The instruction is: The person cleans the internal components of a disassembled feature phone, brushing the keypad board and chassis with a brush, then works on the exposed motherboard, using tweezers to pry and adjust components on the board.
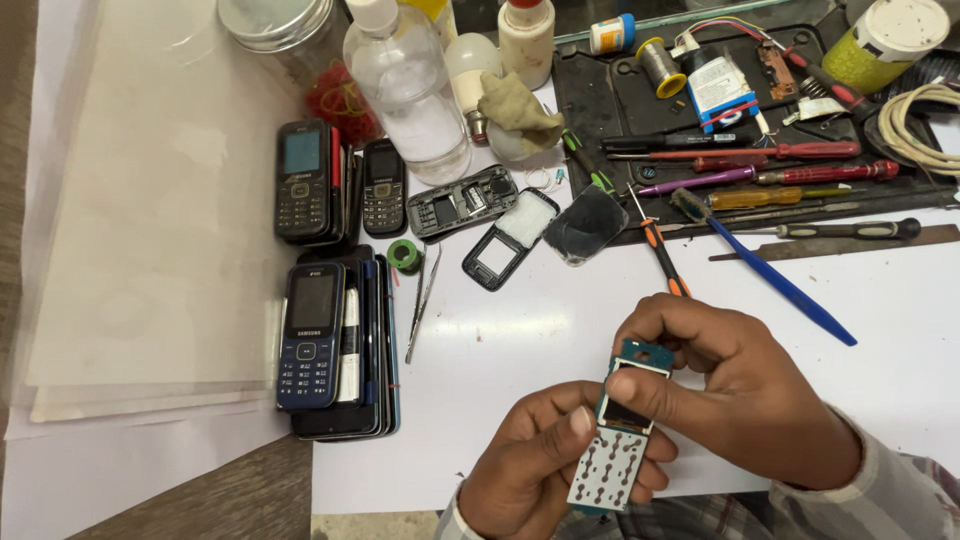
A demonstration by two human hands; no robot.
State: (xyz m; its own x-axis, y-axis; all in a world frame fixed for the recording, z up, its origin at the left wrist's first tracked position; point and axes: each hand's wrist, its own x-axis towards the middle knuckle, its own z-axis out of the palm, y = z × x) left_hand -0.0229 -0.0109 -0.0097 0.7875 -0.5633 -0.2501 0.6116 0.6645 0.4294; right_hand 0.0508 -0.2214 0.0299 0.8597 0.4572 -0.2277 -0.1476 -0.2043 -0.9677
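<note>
A bare phone circuit board (620, 440), teal with a white dotted keypad area, is held upright over the white table sheet (520, 330). My left hand (540, 460) grips its lower keypad end from the left. My right hand (740, 390) pinches the upper end, thumb across the metal screen frame. An orange-handled screwdriver (660, 250) lies just beyond my right hand.
Two stacks of keypad phones (335, 350) (315, 180) lie at left, with tweezers (425, 300) beside them. Opened phone shells (505, 240) (462, 203) and a dark cover (585, 225) sit mid-table. Behind are bottles (410, 90), screwdrivers (780, 165), a blue toothbrush (770, 275) and coiled wire (925, 125).
</note>
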